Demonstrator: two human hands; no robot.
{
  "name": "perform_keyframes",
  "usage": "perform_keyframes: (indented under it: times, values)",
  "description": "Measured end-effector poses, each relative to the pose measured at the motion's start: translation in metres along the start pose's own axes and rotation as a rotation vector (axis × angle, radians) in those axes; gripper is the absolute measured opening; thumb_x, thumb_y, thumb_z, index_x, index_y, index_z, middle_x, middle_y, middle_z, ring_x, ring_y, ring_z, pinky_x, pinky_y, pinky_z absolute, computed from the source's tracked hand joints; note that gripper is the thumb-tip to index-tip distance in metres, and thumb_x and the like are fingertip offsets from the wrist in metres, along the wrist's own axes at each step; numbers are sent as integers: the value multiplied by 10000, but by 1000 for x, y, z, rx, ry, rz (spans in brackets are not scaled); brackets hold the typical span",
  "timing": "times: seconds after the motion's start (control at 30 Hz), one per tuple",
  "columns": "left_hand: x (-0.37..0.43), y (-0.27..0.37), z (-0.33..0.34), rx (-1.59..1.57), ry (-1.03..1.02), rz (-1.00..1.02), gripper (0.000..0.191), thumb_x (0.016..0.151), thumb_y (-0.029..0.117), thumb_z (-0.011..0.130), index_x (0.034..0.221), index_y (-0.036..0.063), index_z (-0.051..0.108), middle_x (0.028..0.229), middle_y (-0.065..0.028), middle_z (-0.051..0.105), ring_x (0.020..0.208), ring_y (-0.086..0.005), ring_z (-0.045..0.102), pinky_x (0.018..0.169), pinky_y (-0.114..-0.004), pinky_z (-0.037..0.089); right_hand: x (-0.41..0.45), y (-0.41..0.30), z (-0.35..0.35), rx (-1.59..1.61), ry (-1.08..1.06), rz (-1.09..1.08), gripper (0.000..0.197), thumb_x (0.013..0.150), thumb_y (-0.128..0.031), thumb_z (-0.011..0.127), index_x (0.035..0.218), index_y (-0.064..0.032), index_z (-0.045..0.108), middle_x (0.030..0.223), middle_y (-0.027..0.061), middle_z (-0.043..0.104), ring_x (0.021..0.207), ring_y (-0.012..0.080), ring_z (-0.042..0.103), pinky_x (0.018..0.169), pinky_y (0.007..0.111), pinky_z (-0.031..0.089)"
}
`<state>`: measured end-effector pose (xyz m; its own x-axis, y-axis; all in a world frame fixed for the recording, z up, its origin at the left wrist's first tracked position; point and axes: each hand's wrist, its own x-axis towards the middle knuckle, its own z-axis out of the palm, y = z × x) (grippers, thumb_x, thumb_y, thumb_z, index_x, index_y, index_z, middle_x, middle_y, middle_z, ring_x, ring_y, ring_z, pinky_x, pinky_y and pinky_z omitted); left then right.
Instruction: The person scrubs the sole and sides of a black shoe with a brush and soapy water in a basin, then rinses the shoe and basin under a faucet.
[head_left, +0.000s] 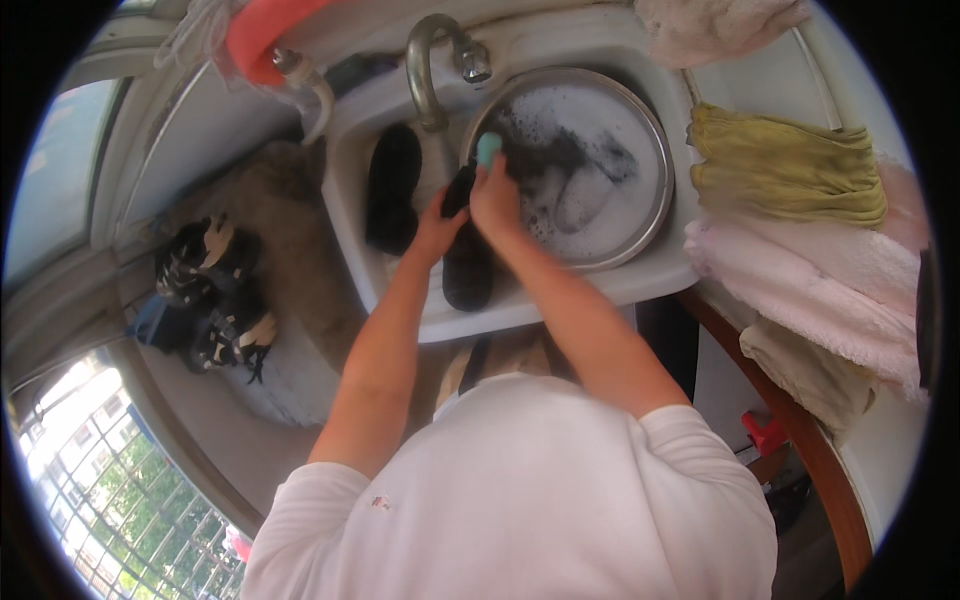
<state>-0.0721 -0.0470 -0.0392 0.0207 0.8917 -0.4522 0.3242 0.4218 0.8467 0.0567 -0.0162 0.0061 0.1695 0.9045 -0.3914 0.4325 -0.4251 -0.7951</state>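
Observation:
My left hand (437, 231) grips a black shoe (459, 192) over the left rim of a round metal basin (660, 202). Pressed close to that shoe, my right hand (495, 196) holds a small mint-green object (489, 148); whether it is a brush or a bar of soap I cannot tell. Foamy, dark-streaked water (600, 180) fills the basin, which stands in a white ceramic sink (442, 326). Another black shoe (394, 187) lies along the sink's left side. Below my hands is a black rounded piece (468, 281), possibly part of the held shoe.
A curved metal faucet (424, 67) overhangs the sink at the back. Folded cloths, including a yellow-green cloth (784, 166) and a pink towel (810, 277), hang on the right. Patterned dark fabric (217, 292) lies at the left, near a barred window (120, 480).

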Motion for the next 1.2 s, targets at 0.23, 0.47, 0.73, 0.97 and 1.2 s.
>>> perform_keyframes:
  times: [0.23,0.47,0.73,0.97,1.2]
  values:
    - [-11,17,1,-26,-8,-37,555,737,122,610,1214,27,343,1079,-119,500,971,-171,485,832,-264,387,-10,37,-8,67,268,-343,341,846,-184,401,1135,-21,321,763,268,547,688,415,541,575,487,404]
    - [-9,21,6,-84,-33,-56,549,728,137,615,1198,13,359,1068,-142,511,985,-199,487,835,-276,385,28,-3,3,21,102,35,370,845,-196,401,1156,-25,295,783,248,563,734,417,537,623,475,412]
    - [-14,31,7,-39,-4,-97,580,721,227,642,1190,20,372,997,-131,538,904,-195,521,780,-276,409,54,89,-45,-14,132,-185,395,841,-264,436,1156,-48,337,866,247,556,806,404,535,683,453,409]
    - [-41,18,13,201,221,-32,587,680,287,679,1124,5,418,911,-154,553,810,-235,544,708,-297,425,14,57,-61,124,-133,-101,435,814,-315,495,1140,-50,381,1019,218,507,929,346,504,767,392,391]
    - [-51,33,20,173,191,-98,543,667,286,686,1050,-27,461,855,-144,569,794,-224,546,687,-309,427,8,36,-92,222,-385,-22,476,781,-330,547,1068,33,438,933,191,551,870,303,538,719,372,408]
